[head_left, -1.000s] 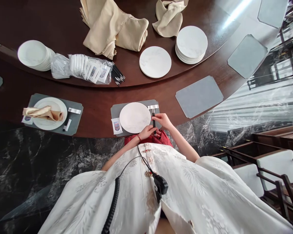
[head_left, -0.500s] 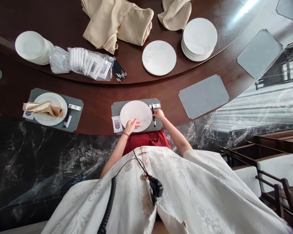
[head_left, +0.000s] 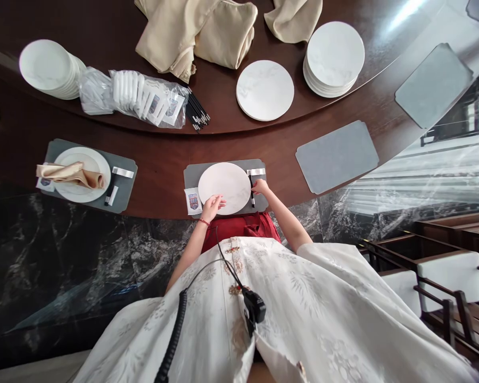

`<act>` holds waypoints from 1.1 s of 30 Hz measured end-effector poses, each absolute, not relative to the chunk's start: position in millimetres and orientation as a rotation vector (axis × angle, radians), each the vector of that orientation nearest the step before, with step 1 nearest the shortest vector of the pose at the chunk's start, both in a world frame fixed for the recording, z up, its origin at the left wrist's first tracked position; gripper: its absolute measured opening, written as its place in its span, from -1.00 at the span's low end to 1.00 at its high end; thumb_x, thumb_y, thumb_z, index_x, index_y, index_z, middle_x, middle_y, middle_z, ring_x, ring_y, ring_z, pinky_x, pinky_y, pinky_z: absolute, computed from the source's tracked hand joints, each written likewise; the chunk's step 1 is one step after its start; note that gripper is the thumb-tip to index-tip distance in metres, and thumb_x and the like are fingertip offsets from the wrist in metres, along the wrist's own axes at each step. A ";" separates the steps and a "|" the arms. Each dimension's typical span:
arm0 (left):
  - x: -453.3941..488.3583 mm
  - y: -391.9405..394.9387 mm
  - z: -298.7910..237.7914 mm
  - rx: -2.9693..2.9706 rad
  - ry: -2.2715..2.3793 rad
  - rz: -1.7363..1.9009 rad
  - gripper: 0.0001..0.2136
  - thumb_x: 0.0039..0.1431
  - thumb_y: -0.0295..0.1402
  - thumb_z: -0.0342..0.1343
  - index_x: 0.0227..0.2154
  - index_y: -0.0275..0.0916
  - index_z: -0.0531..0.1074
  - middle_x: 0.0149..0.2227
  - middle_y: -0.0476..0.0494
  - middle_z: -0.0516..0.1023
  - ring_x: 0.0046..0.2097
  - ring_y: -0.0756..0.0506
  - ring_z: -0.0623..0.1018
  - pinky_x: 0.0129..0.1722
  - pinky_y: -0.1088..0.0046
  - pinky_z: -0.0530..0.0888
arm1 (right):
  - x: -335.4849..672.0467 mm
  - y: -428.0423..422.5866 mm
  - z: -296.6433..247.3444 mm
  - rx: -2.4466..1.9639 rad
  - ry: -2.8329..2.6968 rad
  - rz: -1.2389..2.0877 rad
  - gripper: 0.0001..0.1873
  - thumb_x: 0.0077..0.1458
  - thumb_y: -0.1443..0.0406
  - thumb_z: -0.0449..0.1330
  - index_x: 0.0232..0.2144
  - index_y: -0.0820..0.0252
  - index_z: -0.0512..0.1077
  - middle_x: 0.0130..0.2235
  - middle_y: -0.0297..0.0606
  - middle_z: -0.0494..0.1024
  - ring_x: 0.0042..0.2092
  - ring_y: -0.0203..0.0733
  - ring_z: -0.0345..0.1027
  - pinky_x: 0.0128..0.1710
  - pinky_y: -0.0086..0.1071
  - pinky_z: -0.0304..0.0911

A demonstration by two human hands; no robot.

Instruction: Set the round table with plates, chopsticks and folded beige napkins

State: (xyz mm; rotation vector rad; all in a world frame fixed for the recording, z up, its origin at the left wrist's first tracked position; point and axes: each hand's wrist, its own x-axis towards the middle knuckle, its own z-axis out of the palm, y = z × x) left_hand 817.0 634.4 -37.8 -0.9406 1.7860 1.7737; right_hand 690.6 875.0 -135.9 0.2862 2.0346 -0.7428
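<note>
Your left hand (head_left: 212, 208) lies open, fingers spread on the lower rim of the white marble-patterned plate (head_left: 224, 188), which sits at 12 o'clock on a gray place mat (head_left: 223, 167). Your right hand (head_left: 261, 187) is loosely curled at the plate's 3 o'clock side, against or just beside the black chopsticks (head_left: 251, 189); you cannot tell whether it grips them. Their tips reach a metal chopstick rest (head_left: 256, 172), and a crested card (head_left: 193, 201) lies at the plate's 9 o'clock side. So this setting has its plate, card, chopsticks and rest, but no napkin, unlike the finished-looking setting at 10 o'clock, where a folded satin napkin (head_left: 72, 175) lies across the plate (head_left: 80, 157). Left to lay, as far as shows, are this napkin and the two gray mats (head_left: 337, 157) (head_left: 434, 85) at 1 and 2 o'clock. Stacked plates (head_left: 335, 56) and loose beige napkins (head_left: 195, 37) wait on the table's (head_left: 159, 205) inner ring.
</note>
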 end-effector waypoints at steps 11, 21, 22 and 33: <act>791.3 626.1 -48.6 -0.833 1.853 1.767 -0.62 0.20 -0.05 0.16 -0.15 -0.31 0.44 -0.24 -0.26 0.63 -0.28 -0.07 0.64 -0.16 0.40 0.53 | 691.8 880.2 -134.1 0.222 2.073 -0.608 -0.78 0.02 0.35 0.31 -0.23 0.33 0.52 -0.37 -0.17 0.59 -0.44 -0.28 0.45 -0.34 -0.46 0.35; 628.4 539.7 -74.2 -0.668 2.436 1.671 -0.75 0.28 -0.28 0.05 -0.13 -0.33 0.49 -0.03 -0.39 0.57 0.03 -0.18 0.57 0.10 0.26 0.45 | 617.2 863.6 -110.6 0.108 2.328 -0.428 -0.65 0.17 0.19 0.22 -0.02 0.17 0.51 -0.05 -0.09 0.60 -0.03 -0.08 0.49 -0.14 -0.40 0.31; 600.6 528.1 -78.0 -0.648 2.526 1.596 -0.75 0.27 -0.33 0.04 -0.11 -0.35 0.49 0.03 -0.43 0.54 0.09 -0.20 0.53 0.16 0.25 0.40 | 609.0 857.7 -108.1 0.085 2.342 -0.460 -0.66 0.19 0.21 0.20 -0.01 0.17 0.51 -0.06 -0.10 0.61 -0.03 -0.09 0.48 -0.12 -0.40 0.30; 432.9 467.9 -105.6 -0.691 2.809 0.795 -0.74 0.28 -0.45 -0.12 -0.15 -0.41 0.46 -0.04 -0.57 0.48 0.13 -0.42 0.42 0.13 -0.15 0.29 | 603.6 828.8 -114.7 0.054 2.267 -1.002 -0.74 0.22 0.26 0.09 -0.11 0.17 0.50 -0.17 -0.21 0.63 -0.17 -0.22 0.52 -0.11 -0.40 0.36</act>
